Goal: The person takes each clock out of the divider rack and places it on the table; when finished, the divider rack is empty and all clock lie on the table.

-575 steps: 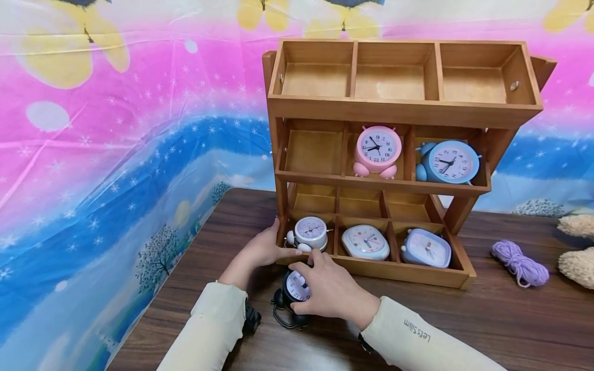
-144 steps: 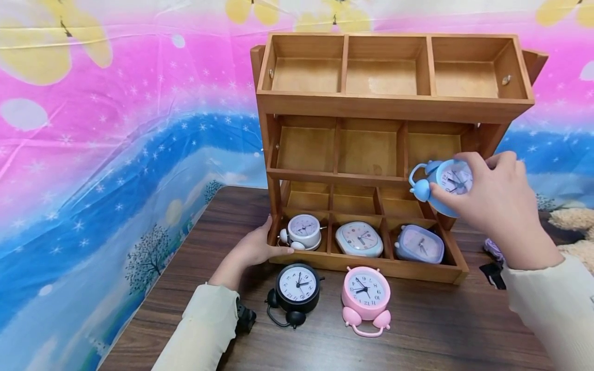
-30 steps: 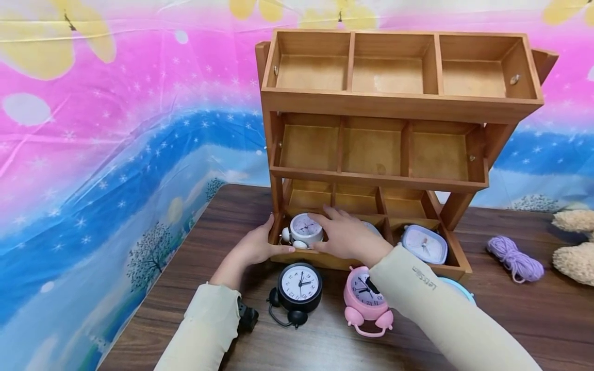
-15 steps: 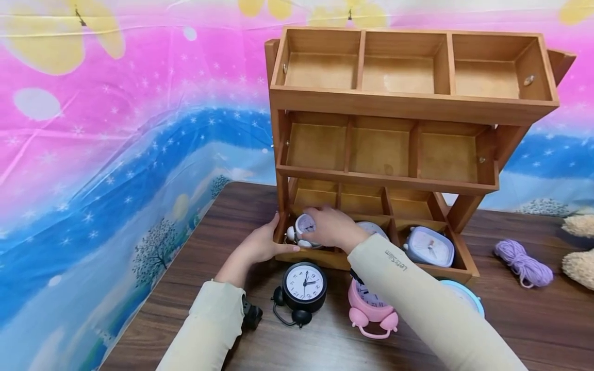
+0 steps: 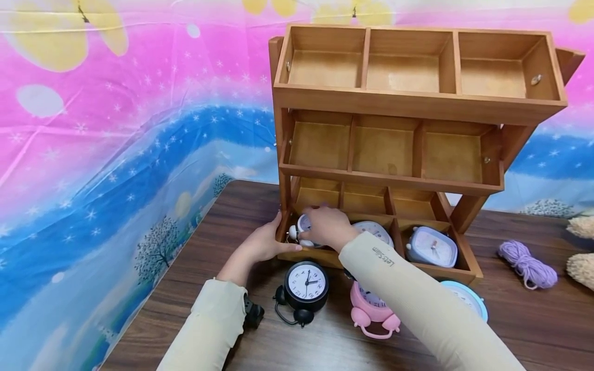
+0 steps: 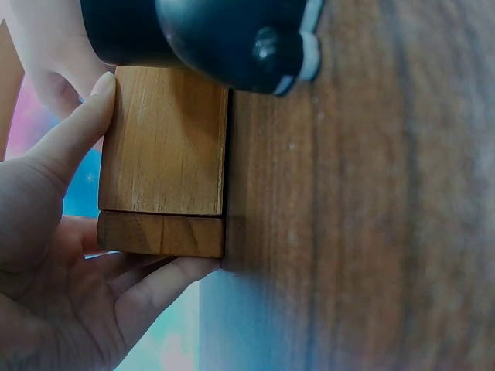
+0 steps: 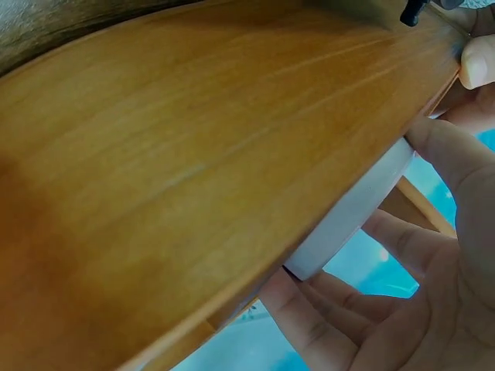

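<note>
Gripping the wooden rack (image 5: pixel 417 103) at its lower left was the left hand (image 5: pixel 262 243); the right hand (image 5: pixel 328 226) grasped the white clock (image 5: pixel 303 224) in the bottom-left compartment (image 5: pixel 319 253).

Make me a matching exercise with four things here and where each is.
1. Black clock
2. Yarn
3. Left hand
4. Right hand

A. Gripping a corner of the rack
B. On the table, right of the rack
C. Holding a white clock in the rack
D. On the table, beside the pink clock

Pairs: 1-D; 2-B; 3-A; 4-C
</note>
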Available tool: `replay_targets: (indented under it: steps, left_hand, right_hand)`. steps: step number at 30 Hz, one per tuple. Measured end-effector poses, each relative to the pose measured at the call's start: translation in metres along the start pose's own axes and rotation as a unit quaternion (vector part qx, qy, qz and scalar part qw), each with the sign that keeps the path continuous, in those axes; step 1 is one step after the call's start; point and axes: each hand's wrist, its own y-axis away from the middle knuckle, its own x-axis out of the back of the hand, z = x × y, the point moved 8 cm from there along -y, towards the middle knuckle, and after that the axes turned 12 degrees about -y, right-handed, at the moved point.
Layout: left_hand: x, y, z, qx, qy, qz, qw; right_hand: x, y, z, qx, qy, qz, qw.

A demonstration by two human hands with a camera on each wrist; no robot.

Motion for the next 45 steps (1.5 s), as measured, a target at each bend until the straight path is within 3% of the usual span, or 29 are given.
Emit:
replay_targets:
  steps: [10,26,39,45]
  left_hand:
    - [-0.001,-0.001,0.001,0.003,-0.011,-0.001,0.9999]
    - [0.0,-0.002,-0.001,0.004,-0.012,-0.001,0.9999]
    - [0.002,0.0,0.002,-0.005,-0.004,0.008,1.0]
    - [0.003,0.001,0.003,-0.001,0.004,0.005,1.0]
  right_hand:
    - [0.001,0.0,0.001,-0.005,0.023,0.002,1.0]
    - [0.024,0.007,-0.001,0.0,-0.034,0.034,0.999]
    - [0.041,0.045,-0.004,0.013,-0.032,0.063,0.997]
    - [0.043,0.07,-0.013,0.027,-0.052,0.054,0.997]
